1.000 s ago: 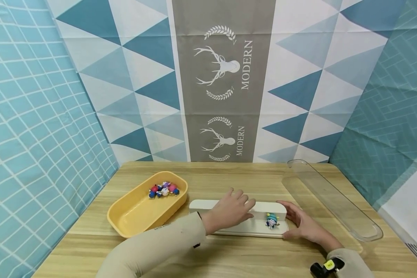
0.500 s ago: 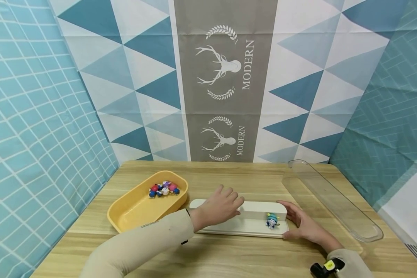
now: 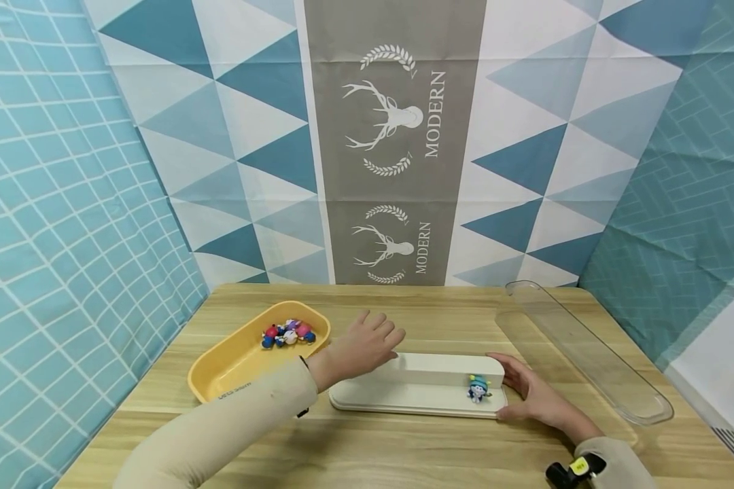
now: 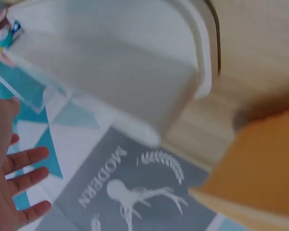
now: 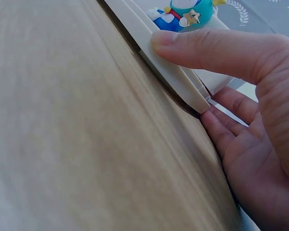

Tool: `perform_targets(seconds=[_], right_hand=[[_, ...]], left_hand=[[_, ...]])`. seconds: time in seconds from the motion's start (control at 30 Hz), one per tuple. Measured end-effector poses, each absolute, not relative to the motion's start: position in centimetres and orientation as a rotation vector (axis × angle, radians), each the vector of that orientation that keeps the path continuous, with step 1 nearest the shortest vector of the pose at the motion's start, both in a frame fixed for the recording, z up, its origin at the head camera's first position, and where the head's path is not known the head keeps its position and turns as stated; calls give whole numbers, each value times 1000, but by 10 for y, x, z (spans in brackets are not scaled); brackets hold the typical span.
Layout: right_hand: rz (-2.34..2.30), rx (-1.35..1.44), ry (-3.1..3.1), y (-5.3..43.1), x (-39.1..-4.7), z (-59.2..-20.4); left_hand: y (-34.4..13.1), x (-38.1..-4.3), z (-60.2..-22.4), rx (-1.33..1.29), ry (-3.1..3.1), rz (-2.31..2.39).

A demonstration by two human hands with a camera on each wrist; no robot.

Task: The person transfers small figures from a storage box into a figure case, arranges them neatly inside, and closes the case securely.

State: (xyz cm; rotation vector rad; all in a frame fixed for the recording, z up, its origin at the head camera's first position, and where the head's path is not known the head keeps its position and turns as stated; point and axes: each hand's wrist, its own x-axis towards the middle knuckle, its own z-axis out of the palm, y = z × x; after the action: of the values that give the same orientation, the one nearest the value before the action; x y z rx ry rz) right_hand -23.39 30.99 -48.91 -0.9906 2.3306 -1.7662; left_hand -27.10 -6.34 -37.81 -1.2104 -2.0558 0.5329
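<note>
A white stepped display stand lies on the table, with one small figurine in a teal hat standing at its right end. My right hand grips that end. In the right wrist view its thumb presses on the stand's front edge, while the other fingers touch the end and underside. Holding nothing, my left hand hovers over the stand's left end, fingers extended. To its left sits a yellow tray with several small colourful figurines clustered at its far end.
A long clear plastic cover lies slantwise on the right of the wooden table. Patterned cloth hangs behind the table, with blue tiled cloth on the left.
My left hand has moved left along the stand towards the yellow tray, uncovering the stand's middle. My right hand and the figurine on the stand have stayed in place.
</note>
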Motion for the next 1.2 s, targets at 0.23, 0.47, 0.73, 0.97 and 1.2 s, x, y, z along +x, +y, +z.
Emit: perform_targets(seconds=[0.23, 0.47, 0.73, 0.97, 1.2], right_hand=[[-1778, -1009, 2322, 309, -233, -488], [-1778, -999, 2313, 309, -234, -489], [-1780, -1022, 2321, 308, -232, -486], [-1778, -996, 2326, 308, -231, -484], [-1763, -931, 2340, 309, -233, -486]], left_hand=[[-82, -286, -358, -1214, -2030, 488], [-109, -295, -341, -1281, -2120, 571], [-138, -304, -338, -1266, -2205, 602], [-162, -318, -341, -1219, -2232, 566], [-181, -329, -345, -1178, -2308, 578]])
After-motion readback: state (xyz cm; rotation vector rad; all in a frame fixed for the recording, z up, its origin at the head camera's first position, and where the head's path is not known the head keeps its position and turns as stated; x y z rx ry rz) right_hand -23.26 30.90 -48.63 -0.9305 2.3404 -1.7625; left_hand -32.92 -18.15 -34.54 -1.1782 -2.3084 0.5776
